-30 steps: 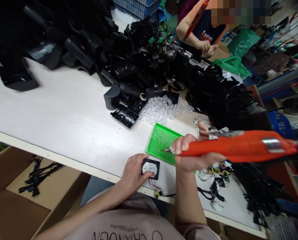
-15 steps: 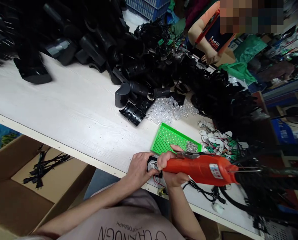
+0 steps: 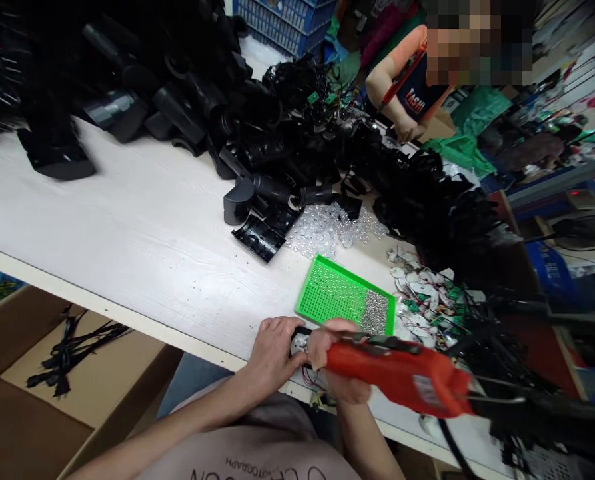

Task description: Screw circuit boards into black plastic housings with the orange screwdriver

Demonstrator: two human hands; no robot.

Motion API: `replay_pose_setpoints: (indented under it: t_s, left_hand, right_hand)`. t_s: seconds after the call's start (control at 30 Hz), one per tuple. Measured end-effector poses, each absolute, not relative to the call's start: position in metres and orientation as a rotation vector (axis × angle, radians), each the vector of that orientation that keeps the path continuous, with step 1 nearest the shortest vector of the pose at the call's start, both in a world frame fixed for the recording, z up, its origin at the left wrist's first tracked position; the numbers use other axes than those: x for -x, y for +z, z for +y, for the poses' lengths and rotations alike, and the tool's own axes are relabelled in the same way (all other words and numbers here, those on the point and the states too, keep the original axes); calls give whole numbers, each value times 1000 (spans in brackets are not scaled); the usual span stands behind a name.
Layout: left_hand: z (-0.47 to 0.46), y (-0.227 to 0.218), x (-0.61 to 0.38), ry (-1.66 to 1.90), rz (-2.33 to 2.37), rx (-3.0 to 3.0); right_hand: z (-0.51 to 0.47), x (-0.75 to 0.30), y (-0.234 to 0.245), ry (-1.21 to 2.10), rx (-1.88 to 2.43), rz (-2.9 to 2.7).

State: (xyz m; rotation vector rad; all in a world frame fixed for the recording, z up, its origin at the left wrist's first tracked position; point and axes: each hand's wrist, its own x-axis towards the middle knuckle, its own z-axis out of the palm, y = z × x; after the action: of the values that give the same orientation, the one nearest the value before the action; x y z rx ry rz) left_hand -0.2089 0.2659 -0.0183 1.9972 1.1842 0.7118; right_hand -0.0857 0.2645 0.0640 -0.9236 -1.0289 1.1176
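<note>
My right hand (image 3: 344, 363) is wrapped round the front of a red electric screwdriver (image 3: 397, 373), which lies nearly level and points left. Its tip ends at a small black part with a white piece in it (image 3: 300, 342). My left hand (image 3: 276, 350) grips this part from the left, its thumb along the near side, at the table's front edge. Thin red wires (image 3: 311, 379) hang from the part. Just beyond my hands lies a green perforated tray (image 3: 304, 303), with small screws (image 3: 376, 312) heaped at its right end.
Clear plastic pieces (image 3: 322, 230) and black housings (image 3: 260, 238) lie behind the tray. White parts with wires (image 3: 427, 293) are piled at its right. A cardboard box (image 3: 142, 373) with black cords (image 3: 72, 353) stands below the table edge (image 3: 127, 320). Across the table is another person (image 3: 402, 93).
The screwdriver's rear end has swung down toward the near edge, and my right hand has turned with it. More of the screws in the tray now shows. The whole view has shifted slightly.
</note>
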Motion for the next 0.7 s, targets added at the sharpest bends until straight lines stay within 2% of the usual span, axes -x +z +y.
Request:
replay_pose_setpoints:
  t_s: [0.1, 0.2, 0.4, 0.7]
  left_hand:
    - [267, -14, 213, 700, 1134, -1988]
    - [267, -12, 222, 713, 1100, -2005]
    - [267, -16, 235, 616, 1099, -2121]
    - [268, -14, 233, 543, 1108, -2151]
  right_hand:
    - [290, 65, 74, 907, 819, -983]
    - [329, 45, 67, 794, 887, -970]
    - [361, 35, 33, 842, 999, -991]
    - [360, 34, 16, 880, 923, -1016]
